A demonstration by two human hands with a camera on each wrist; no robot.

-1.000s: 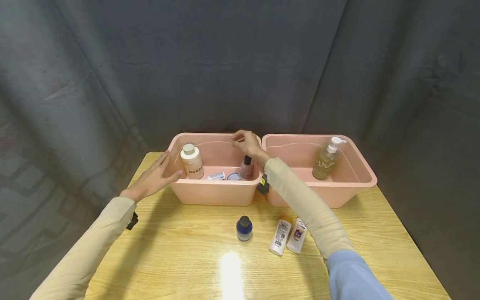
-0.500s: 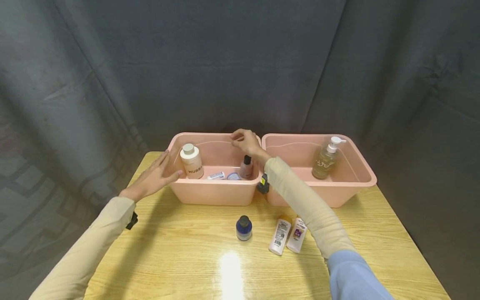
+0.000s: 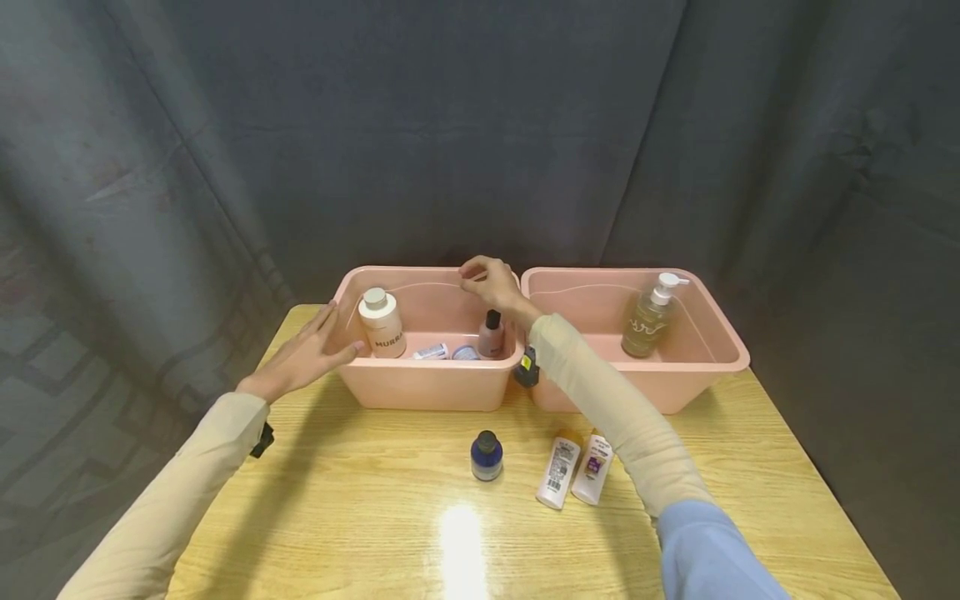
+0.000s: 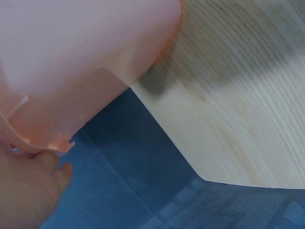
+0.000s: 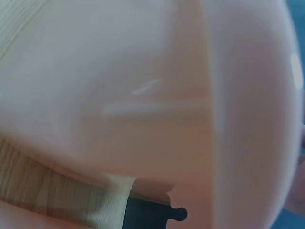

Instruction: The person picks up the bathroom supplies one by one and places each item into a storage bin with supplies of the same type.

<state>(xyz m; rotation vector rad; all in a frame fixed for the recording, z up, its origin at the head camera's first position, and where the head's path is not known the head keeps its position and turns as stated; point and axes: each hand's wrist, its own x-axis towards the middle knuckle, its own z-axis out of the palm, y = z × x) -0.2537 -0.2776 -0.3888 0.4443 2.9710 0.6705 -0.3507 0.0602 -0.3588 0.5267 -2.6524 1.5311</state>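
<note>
Head view: left hand, fingers straight and together, rests against the left end of the left pink bin on the wooden table. Right hand hovers over that bin's back rim, fingers apparently loosely curled, holding nothing.

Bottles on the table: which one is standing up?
The small dark blue bottle with the dark cap. It stands upright, while the two white bottles beside it lie flat on the table.
</note>
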